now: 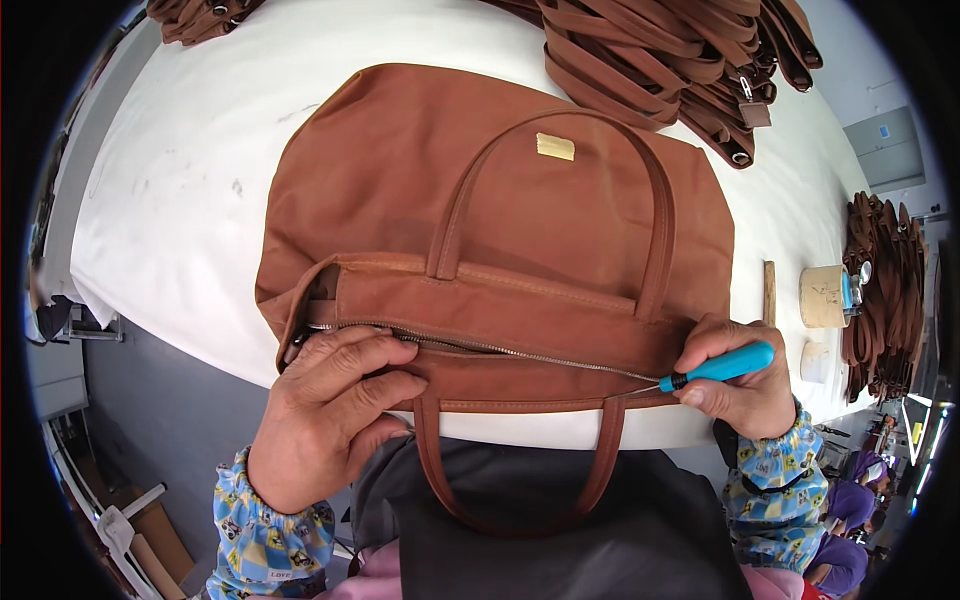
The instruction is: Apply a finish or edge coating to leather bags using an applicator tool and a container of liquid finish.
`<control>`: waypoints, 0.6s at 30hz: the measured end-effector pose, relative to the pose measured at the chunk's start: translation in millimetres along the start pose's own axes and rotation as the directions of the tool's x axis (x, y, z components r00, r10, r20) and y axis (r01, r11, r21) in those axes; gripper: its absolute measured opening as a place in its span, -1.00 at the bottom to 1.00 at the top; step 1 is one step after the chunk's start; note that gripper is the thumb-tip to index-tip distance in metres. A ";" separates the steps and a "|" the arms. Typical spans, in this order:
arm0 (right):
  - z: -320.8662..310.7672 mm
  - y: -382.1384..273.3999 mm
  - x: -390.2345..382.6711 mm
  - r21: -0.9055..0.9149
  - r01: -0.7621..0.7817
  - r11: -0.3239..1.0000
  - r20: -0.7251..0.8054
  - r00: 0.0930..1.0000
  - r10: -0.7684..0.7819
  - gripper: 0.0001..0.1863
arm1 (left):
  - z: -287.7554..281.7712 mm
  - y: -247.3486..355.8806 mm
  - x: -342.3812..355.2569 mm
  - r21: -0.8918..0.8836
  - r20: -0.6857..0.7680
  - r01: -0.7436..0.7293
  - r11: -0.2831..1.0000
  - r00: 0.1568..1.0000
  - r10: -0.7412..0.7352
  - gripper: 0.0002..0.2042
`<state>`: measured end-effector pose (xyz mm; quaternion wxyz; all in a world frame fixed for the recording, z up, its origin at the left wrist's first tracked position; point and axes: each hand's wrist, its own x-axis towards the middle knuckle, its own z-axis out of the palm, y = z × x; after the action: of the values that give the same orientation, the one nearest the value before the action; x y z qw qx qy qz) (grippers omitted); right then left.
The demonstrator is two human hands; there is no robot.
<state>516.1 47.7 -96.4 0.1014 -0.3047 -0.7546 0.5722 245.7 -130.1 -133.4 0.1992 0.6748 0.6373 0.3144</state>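
A brown tote bag [400, 180] with looped handles and a small yellow patch lies on a white-covered table [170, 200]. Its zipper [500, 352] runs across the near part. My left hand [325, 420] holds the bag's near edge, fingers bent over the zipper's left part. My right hand [745, 395] grips a teal-handled tool [725, 362]. The tool's thin metal shaft points left and down onto the bag's near edge, by a handle's root. The near handle [450, 490] hangs below the table edge over a dark apron.
Piles of brown straps [640, 60] lie at the back, with more [880, 300] at the far right. A cardboard tape roll [822, 295] and a thin wooden stick [769, 295] are right of the bag. People in purple [850, 500] are at the lower right.
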 end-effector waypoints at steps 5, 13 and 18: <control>-2.8 5.4 -6.0 0.142 -0.023 0.990 -0.068 0.997 0.033 -0.81 | -0.6 0.3 -0.6 -0.014 -0.003 -0.004 1.000 1.000 0.004 -0.69; -6.8 18.1 -32.0 0.559 0.261 0.787 -0.375 0.926 -0.041 -0.75 | 9.0 74.9 9.6 0.091 0.329 -0.112 0.990 0.941 0.077 -0.37; -4.5 32.4 -49.3 0.615 0.305 0.727 -0.450 0.893 0.006 -0.76 | 63.3 82.0 32.8 0.214 0.373 -0.161 0.963 0.925 0.072 -0.23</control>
<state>568.5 28.1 -115.3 0.4116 -0.3000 -0.4793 0.7147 348.5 -98.3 -118.7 0.2106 0.7771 0.5816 0.1164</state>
